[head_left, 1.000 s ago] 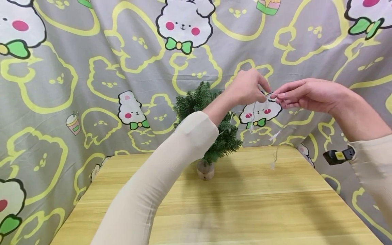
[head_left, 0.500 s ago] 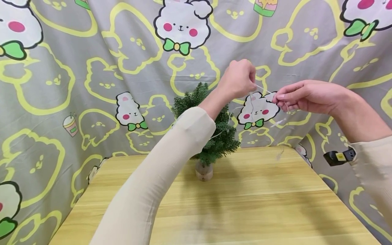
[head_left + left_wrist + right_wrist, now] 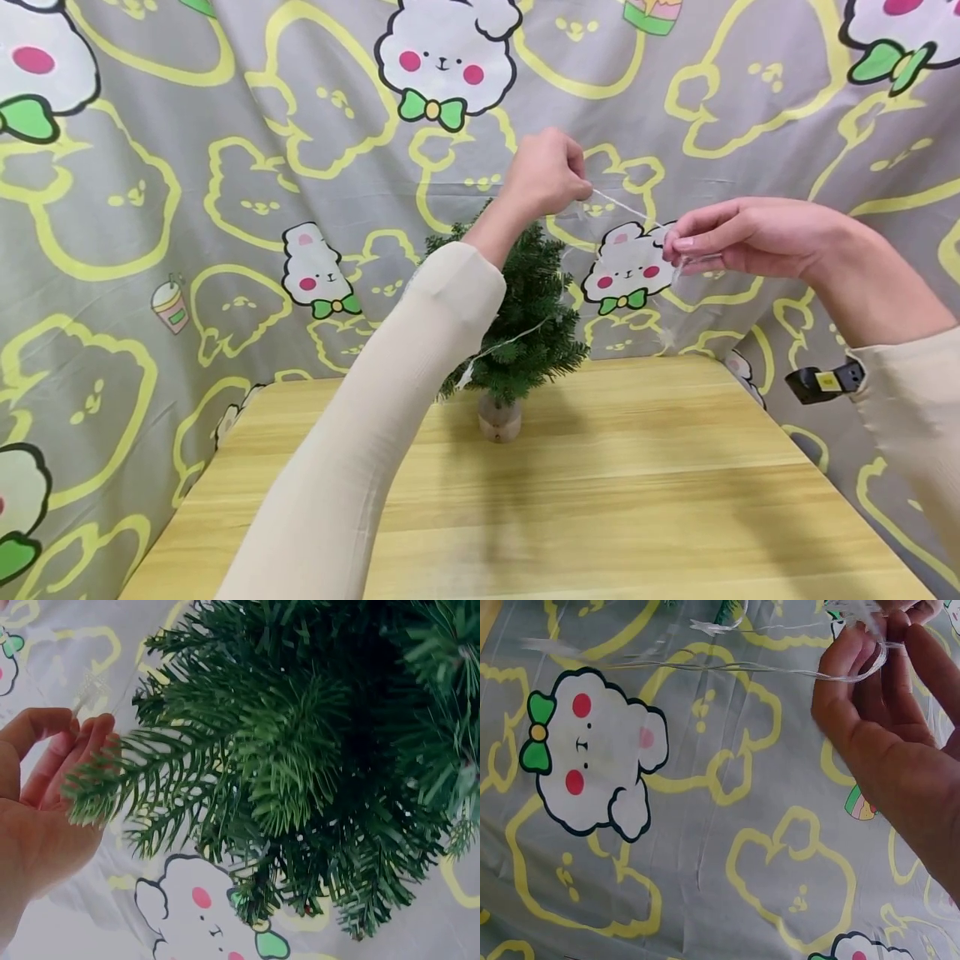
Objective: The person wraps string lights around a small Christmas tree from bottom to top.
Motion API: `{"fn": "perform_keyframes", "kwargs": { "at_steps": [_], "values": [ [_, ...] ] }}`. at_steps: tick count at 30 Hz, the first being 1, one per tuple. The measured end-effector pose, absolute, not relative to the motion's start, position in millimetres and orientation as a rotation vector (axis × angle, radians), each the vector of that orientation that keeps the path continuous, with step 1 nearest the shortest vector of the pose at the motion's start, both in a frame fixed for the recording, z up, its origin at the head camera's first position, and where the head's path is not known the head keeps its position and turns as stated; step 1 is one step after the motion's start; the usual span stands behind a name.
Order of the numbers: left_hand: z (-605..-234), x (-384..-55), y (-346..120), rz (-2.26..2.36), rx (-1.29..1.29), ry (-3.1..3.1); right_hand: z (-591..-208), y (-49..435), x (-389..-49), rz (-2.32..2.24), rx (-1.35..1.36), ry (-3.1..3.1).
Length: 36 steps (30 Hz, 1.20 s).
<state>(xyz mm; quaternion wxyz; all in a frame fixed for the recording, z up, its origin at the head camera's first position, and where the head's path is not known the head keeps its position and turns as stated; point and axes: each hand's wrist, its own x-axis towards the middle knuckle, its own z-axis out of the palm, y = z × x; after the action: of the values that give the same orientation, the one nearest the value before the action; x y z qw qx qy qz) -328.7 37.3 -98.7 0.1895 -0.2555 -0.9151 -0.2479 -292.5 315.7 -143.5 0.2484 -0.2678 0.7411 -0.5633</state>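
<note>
A small artificial Christmas tree (image 3: 536,333) stands on a round wooden base (image 3: 500,421), partly hidden behind the left arm. My left hand (image 3: 546,173), raised above the tree's upper right side, pinches a thin clear-white light string (image 3: 626,206). That strand runs taut down to my right hand (image 3: 750,236), which pinches it to the right of the tree. More of the wire (image 3: 757,668) loops from the right fingers in the right wrist view, its small clear pieces blurred. Another length lies across the tree's front branches. In the left wrist view, branches (image 3: 292,757) fill the space beside the left hand (image 3: 52,780).
Under the tree is a wood-grain table (image 3: 637,500). A grey curtain (image 3: 337,192) with cartoon rabbits and yellow outlines hangs behind and at both sides. A black wrist strap piece (image 3: 825,382) sticks out at the right sleeve.
My left hand has moved left and up, away from the right hand, pulling the light string between them straight. The right hand has stayed nearly in place. A strand now shows across the tree's front.
</note>
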Motion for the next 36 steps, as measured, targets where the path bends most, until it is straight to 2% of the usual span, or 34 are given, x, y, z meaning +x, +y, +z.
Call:
{"fn": "perform_keyframes", "kwargs": {
  "at_steps": [16, 36],
  "values": [
    [-82.4, -342.9, 12.7, -0.574, -0.648, -2.619, -146.3, 328.3, -292.3, -1.562, -0.722, 2.007],
    [-99.2, -366.8, -41.2, -0.729, -0.353, -2.708, -149.4, 320.4, -295.1, -1.462, -0.762, 1.931]
  ]
}}
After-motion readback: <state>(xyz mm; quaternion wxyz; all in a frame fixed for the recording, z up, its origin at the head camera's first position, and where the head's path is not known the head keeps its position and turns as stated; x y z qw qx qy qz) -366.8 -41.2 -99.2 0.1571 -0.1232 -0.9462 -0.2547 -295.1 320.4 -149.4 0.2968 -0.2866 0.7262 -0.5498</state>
